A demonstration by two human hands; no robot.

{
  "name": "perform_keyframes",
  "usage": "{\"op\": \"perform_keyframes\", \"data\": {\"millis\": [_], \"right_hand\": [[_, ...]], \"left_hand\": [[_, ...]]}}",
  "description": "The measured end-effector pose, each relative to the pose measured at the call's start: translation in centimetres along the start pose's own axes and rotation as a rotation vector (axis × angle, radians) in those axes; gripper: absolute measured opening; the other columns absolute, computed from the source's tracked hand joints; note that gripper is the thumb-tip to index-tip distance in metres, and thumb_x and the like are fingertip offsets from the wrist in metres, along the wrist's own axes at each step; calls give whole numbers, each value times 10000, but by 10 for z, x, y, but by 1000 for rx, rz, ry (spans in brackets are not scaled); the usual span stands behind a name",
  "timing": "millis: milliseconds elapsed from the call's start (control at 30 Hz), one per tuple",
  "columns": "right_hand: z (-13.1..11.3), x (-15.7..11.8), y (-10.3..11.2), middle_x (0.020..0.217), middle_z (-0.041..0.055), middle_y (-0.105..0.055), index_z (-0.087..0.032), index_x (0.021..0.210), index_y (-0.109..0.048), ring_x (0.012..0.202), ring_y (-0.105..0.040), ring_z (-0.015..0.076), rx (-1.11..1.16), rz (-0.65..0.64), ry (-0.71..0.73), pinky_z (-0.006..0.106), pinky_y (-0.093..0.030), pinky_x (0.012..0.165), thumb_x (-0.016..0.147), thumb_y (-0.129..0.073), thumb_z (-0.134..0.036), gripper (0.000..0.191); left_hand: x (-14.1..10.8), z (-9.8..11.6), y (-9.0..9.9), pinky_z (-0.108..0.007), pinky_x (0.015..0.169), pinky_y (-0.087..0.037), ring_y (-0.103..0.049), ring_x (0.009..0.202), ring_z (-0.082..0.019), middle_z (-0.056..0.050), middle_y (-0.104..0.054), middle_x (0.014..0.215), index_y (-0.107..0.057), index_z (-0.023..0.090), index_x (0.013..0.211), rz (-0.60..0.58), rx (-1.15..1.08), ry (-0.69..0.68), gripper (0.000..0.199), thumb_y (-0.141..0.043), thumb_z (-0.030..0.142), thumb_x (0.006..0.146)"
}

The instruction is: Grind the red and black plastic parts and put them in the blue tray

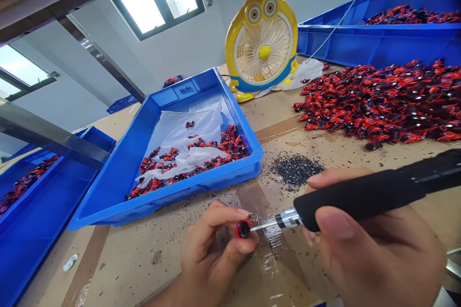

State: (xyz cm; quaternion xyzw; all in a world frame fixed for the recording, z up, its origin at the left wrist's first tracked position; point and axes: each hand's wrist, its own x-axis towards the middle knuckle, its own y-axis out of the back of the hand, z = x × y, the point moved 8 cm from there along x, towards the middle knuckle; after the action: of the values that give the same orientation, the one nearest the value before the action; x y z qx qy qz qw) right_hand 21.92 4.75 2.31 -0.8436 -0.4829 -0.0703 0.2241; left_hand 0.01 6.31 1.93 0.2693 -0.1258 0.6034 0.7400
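Between the thumb and fingers of my left hand (216, 244) is a small red and black plastic part (243, 229), its round black end facing me. My right hand (374, 249) is wrapped around the black padded grip of an electric screwdriver (345, 199). The screwdriver's thin metal bit points left and its tip meets the small part, or is right beside it. Just beyond my hands lies a heap of tiny black screws or bits (297, 169), too small to tell which.
A blue tray (169, 192) holding similar parts on white sheeting stands left of centre. A large pile of red and black parts (382, 100) covers the right side. Behind stand a yellow fan (264, 53) and blue bins (378, 45). Metal shelf posts (50, 132) rise at left.
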Motion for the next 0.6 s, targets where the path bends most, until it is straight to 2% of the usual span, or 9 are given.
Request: {"op": "perform_keyframes", "data": {"millis": [133,300,467,600], "right_hand": [[1,3,0,828,19,-800,-343,1020,-856,581,-732,169,26,-18,6,224,-620,495,881,-904,-314,149],[7,0,4,737,-17,-776,-313,995,-838,482,-691,122,14,-20,0,147,-575,445,895,-894,-358,123],[25,-5,21,781,38,-767,-245,1013,-831,515,-704,186,-16,41,-79,242,-565,403,873,-882,-366,192],[27,-5,20,748,36,-765,-243,998,-832,490,-681,183,22,52,-83,242,-522,365,840,-903,-332,195]], "left_hand": [[3,1,-5,-196,705,-631,-802,737,-138,-11,-841,843,-761,262,1194,10,-99,34,194,-820,323,1019],[2,1,-9,-198,728,-653,-835,800,-156,-37,-865,887,-719,252,1182,16,-137,50,164,-790,300,1043],[-1,-3,-11,-143,617,-589,-773,713,-110,-57,-857,942,-702,246,1225,-11,-172,46,140,-709,296,1095],[-2,-6,-14,-160,630,-576,-764,750,-117,-79,-851,999,-695,237,1265,-46,-219,51,156,-679,247,1110]]}}
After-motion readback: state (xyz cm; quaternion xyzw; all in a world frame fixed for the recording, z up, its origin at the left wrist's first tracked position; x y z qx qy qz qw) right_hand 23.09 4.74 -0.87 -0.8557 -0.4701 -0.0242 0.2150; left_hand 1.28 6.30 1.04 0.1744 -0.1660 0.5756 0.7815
